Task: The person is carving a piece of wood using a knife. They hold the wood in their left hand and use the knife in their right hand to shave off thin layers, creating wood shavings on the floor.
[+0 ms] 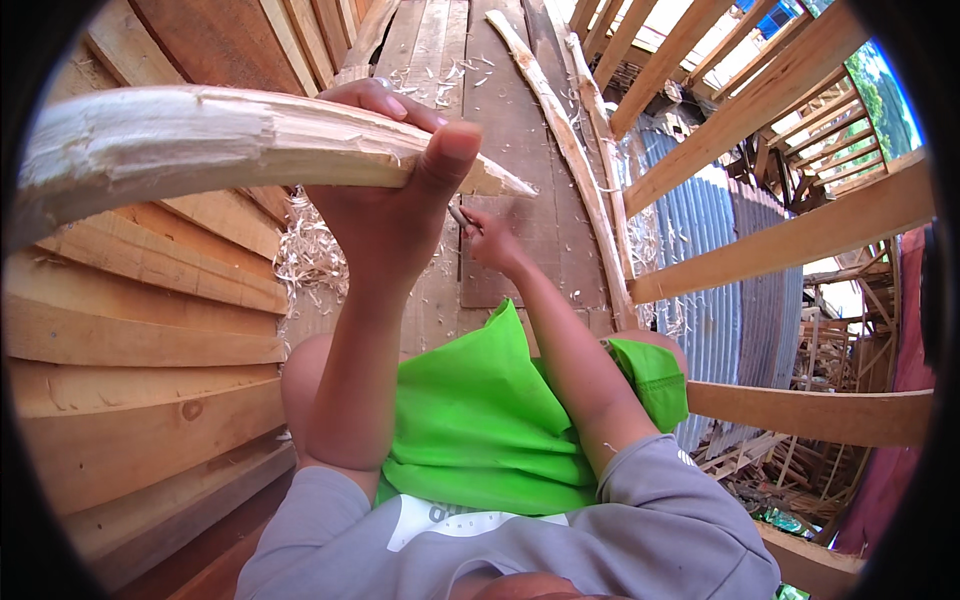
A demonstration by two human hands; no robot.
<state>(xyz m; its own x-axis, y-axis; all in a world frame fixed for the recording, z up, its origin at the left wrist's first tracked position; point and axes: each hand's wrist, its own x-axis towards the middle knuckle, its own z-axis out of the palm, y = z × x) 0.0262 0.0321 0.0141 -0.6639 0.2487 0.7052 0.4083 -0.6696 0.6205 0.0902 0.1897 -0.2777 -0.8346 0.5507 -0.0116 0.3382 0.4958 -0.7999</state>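
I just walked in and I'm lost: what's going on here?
A grey-shirted person holds a long, pale, bare wooden pole in the left grip. Below it in view, the right grip holds a slim greyish object, partly hidden, its kind unclear. Curly pale wood shavings lie on the brown plank floor.

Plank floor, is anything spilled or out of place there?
Yes: curly pale wood shavings lie heaped beside the light-brown wooden boards at left and scattered across the flat brown wooden planks, looking like untidy litter.

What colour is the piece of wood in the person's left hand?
The piece of wood in the left hand is pale cream, seen best in the head view.
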